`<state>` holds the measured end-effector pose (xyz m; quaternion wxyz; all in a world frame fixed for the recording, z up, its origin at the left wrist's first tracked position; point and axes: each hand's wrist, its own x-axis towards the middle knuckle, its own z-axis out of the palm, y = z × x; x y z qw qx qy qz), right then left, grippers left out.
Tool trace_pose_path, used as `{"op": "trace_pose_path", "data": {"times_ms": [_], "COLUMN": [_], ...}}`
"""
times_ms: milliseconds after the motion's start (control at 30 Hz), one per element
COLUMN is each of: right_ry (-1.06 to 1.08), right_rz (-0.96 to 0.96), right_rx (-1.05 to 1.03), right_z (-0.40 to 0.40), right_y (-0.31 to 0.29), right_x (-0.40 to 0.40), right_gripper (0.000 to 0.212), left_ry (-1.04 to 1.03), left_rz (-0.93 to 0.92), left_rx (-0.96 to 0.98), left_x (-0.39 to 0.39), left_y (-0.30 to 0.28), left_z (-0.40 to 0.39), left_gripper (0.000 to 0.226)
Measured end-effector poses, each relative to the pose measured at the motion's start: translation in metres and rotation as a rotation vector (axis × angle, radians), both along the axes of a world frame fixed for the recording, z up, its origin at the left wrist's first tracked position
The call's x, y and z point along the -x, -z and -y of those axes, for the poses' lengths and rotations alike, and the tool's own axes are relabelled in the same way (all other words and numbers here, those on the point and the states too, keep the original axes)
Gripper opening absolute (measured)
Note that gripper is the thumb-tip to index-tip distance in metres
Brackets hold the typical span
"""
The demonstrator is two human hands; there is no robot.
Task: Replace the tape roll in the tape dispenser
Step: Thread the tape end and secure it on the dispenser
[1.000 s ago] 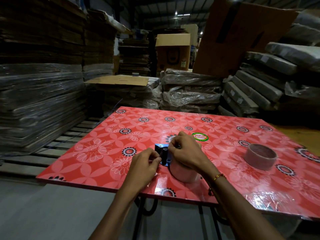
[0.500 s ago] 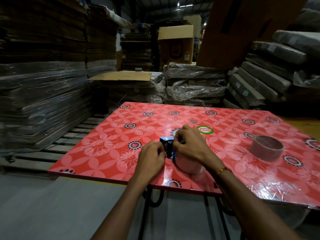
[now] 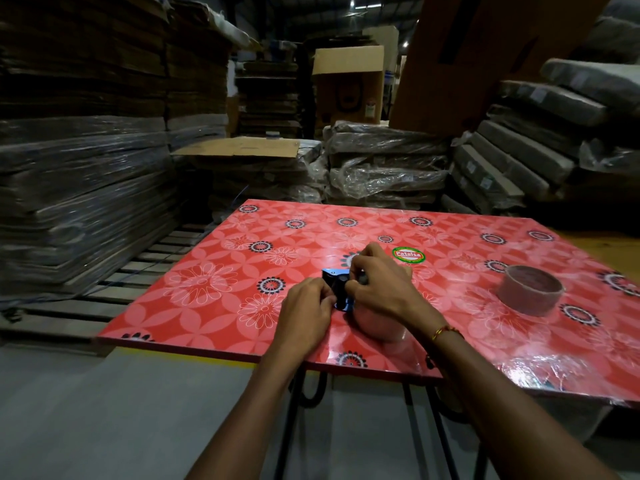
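We see a glossy red surface [image 3: 214, 306] printed with pale flowers and dark rosettes. Well off to the right on it sits a squat brown cardboard tape core [image 3: 528, 291], hollow and round. Near the front edge our right hand [image 3: 377, 289] curls over a clear tape roll [image 3: 377, 325] mounted in a small blue tape dispenser [image 3: 330, 273], toothed at its far end, while our left hand [image 3: 304, 306] pinches the dispenser's dark front part

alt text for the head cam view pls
Both hands, left hand and right hand, grip a blue tape dispenser with a tape roll on a red floral table; an empty tape core stands to the right.
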<state>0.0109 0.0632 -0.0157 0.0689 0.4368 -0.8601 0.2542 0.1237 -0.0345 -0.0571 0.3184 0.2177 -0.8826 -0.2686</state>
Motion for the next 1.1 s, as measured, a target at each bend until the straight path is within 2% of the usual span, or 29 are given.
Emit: {"op": "trace_pose_path", "data": {"times_ms": [100, 233, 300, 433, 700, 867, 1000, 1100], "right_ry": [0.039, 0.099, 0.105, 0.072, 0.062, -0.008, -0.048, -0.060], "right_rz": [-0.042, -0.085, -0.089, -0.080, -0.101, -0.039, -0.035, -0.029], "right_rx": [-0.012, 0.016, 0.025, 0.053, 0.073, 0.010, -0.013, -0.005], "right_z": [0.002, 0.003, 0.002, 0.001, 0.000, -0.001, -0.004, -0.005], "right_y": [-0.005, -0.006, -0.004, -0.001, 0.003, -0.001, -0.001, -0.002], "right_x": [-0.003, -0.004, -0.004, -0.002, 0.002, 0.001, 0.000, 0.000], "right_gripper": [0.008, 0.005, 0.011, 0.008, 0.003, 0.007, 0.005, 0.007], "left_ry": [-0.024, -0.049, -0.062, -0.067, -0.044, -0.079, -0.128, -0.152], "left_rz": [0.018, 0.051, 0.052, 0.053, 0.029, -0.030, -0.035, -0.007], "left_rx": [0.055, 0.220, 0.253, 0.232, 0.141, 0.035, 0.062, 0.099], "left_x": [0.002, 0.002, 0.002, 0.001, 0.005, 0.009, 0.010, 0.015], "left_y": [0.000, 0.006, 0.005, 0.001, 0.005, 0.005, 0.004, 0.005], "left_z": [-0.002, -0.008, -0.011, -0.012, -0.009, -0.003, -0.007, -0.008], "left_gripper": [0.013, 0.014, 0.018, 0.018, 0.002, 0.019, 0.003, 0.011]}}
